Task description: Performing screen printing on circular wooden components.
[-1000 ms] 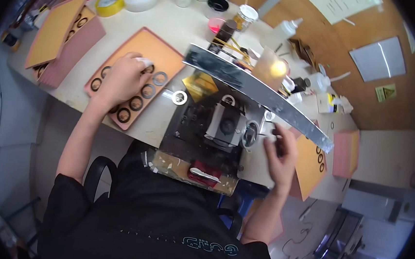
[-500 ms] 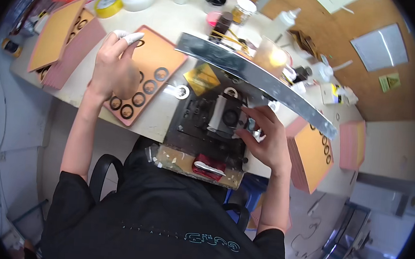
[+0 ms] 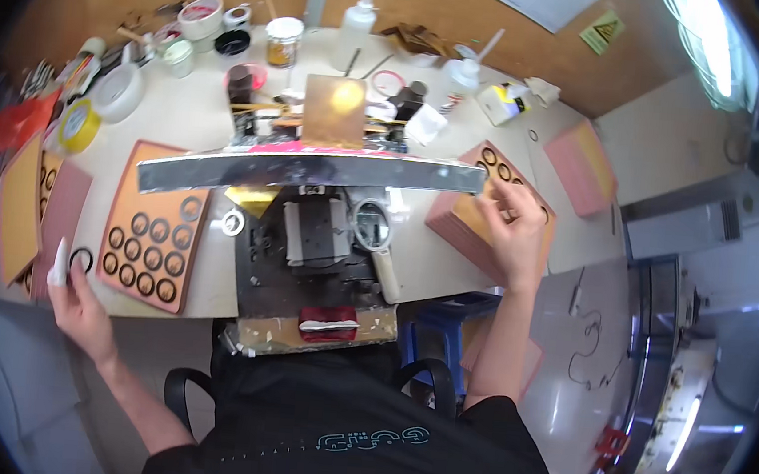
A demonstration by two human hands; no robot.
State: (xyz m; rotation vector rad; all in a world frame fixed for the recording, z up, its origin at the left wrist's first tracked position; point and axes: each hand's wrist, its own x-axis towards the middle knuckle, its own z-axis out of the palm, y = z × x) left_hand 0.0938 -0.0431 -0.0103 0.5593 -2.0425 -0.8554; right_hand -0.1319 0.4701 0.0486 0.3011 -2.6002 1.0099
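At the far left, my left hand (image 3: 83, 316) pinches a black ring (image 3: 82, 260); white finger covers show on its fingertips. The ring is upright beside a pile of pink-edged trays (image 3: 65, 212). My right hand (image 3: 515, 239) is over the right tray stack (image 3: 459, 221), its fingers bent together near the black rings (image 3: 504, 172) on the top tray. Whatever it grips is hidden. Between the hands, a dark work fixture (image 3: 316, 232) with white side strips has neither hand on it. Left of it lies an orange tray (image 3: 176, 154) with rows of black rings.
A long dark bar (image 3: 313, 171) spans the fixture's back. A round magnifier with a pale handle (image 3: 385, 273) is at its right. Bottles (image 3: 356, 30), jars (image 3: 283, 42) and tape rolls (image 3: 79, 127) crowd the back. Another tray pile (image 3: 581, 168) stands far right.
My left hand has moved off the orange tray to the far left, where it holds a ring. My right hand has left the fixture for the right tray stack. The view has shifted.
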